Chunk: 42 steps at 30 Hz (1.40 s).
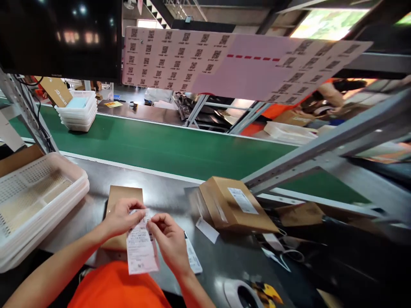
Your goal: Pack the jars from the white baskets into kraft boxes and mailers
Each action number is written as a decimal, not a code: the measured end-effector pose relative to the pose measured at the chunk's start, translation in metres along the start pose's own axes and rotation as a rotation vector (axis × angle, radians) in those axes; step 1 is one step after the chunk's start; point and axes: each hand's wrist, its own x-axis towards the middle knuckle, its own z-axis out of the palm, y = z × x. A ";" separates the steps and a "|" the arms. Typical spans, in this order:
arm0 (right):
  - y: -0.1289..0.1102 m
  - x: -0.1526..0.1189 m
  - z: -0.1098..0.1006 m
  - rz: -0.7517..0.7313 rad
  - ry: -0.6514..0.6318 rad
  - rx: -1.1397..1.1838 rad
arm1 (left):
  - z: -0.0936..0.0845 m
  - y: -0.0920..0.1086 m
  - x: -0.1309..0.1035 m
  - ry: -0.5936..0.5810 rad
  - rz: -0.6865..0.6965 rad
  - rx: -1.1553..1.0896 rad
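Both hands hold a printed shipping label by its upper edge, close to my body. My left hand pinches the label's top left corner between thumb and fingers. At the top right corner, my right hand is closed in a pinch on it. The label's lower part hangs down freely. Under my left hand and the label lies a flat brown cardboard box on the metal table. Partly behind my right hand is another printed white sheet or card.
A taped, labelled carton stands right, with a white slip beside it. Stacked white baskets fill the left. Beyond the table runs a green conveyor carrying white trays. A code-covered board hangs above; a metal strut slants right.
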 end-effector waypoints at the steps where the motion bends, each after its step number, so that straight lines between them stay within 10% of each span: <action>1: 0.001 0.000 0.000 -0.008 0.004 -0.001 | 0.000 0.000 0.000 -0.009 -0.002 -0.005; 10: -0.006 0.000 0.000 -0.237 0.001 -0.283 | 0.000 -0.001 -0.004 -0.027 0.046 0.039; 42: 0.000 0.004 0.002 -0.348 -0.039 -0.378 | -0.001 -0.016 0.006 -0.123 -0.131 0.096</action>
